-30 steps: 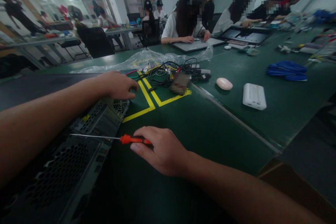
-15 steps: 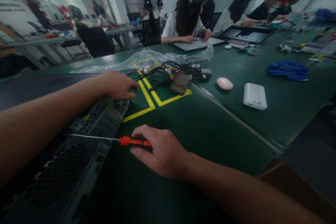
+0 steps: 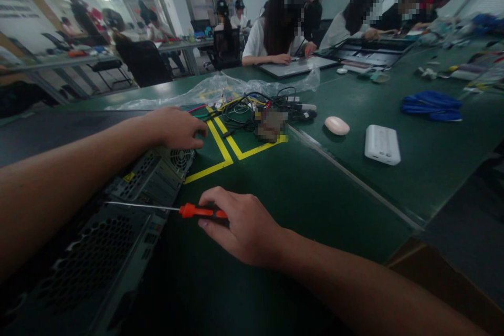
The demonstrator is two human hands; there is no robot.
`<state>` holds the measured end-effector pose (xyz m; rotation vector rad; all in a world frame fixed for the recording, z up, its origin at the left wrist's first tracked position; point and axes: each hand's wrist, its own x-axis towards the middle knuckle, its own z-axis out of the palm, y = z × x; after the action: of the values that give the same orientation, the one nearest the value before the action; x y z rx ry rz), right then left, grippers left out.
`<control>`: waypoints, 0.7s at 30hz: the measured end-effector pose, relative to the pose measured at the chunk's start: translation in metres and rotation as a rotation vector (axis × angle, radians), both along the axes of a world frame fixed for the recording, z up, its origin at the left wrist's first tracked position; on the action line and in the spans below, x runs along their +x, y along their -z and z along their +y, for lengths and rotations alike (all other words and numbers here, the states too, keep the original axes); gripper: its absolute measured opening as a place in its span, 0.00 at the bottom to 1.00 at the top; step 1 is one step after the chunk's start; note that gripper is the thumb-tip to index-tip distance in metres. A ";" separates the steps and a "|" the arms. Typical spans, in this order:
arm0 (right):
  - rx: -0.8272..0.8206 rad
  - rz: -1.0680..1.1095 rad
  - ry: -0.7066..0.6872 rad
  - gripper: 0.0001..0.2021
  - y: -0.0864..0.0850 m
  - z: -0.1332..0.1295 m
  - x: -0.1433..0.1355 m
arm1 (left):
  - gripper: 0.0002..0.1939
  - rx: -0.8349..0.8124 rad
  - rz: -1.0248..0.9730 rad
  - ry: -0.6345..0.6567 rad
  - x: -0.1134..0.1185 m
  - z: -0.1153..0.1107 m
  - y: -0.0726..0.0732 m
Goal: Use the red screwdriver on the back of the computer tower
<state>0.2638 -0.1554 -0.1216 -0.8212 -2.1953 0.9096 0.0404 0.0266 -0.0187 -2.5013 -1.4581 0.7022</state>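
Observation:
A desktop computer case (image 3: 114,226) lies at the left on the green table, its perforated rear panel and small fan grille facing right. My left hand (image 3: 177,128) rests on the case's upper edge at the far corner, fingers loosely bent and apart from the thumb. In my right hand (image 3: 248,226) is a screwdriver (image 3: 197,211) with an orange and black handle, held between thumb and fingers. Its long metal shaft points left, level, across the rear panel. The tip is near the panel under my left forearm; whether it touches, I cannot tell.
Beyond the case lie tangled cables (image 3: 252,110) and clear plastic wrap (image 3: 205,86). Yellow tape (image 3: 212,170) marks the table. To the right are a pink oval object (image 3: 337,125), a white box-shaped device (image 3: 382,144) and blue cloth (image 3: 432,105). Co-workers sit across the table.
My hands and the screwdriver stay almost still; the right thumb and fingers shift very slightly. Across the table, a co-worker's hand and the dark panel there have moved a little.

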 end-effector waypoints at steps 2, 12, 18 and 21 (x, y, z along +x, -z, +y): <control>-0.004 -0.005 -0.002 0.11 -0.001 0.000 0.001 | 0.33 -0.001 -0.002 -0.008 0.000 0.000 0.000; 0.004 -0.002 0.000 0.11 0.001 0.000 0.000 | 0.32 -0.002 -0.005 0.015 -0.001 0.001 0.001; -0.015 0.002 0.021 0.12 0.000 -0.001 0.000 | 0.31 0.007 0.007 0.018 -0.002 0.002 0.001; -0.025 -0.001 0.030 0.11 0.000 -0.001 0.000 | 0.31 0.002 -0.006 0.011 -0.003 0.002 0.002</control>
<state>0.2635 -0.1567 -0.1219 -0.8641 -2.1707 0.9239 0.0379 0.0286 -0.0203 -2.5100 -1.4458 0.6915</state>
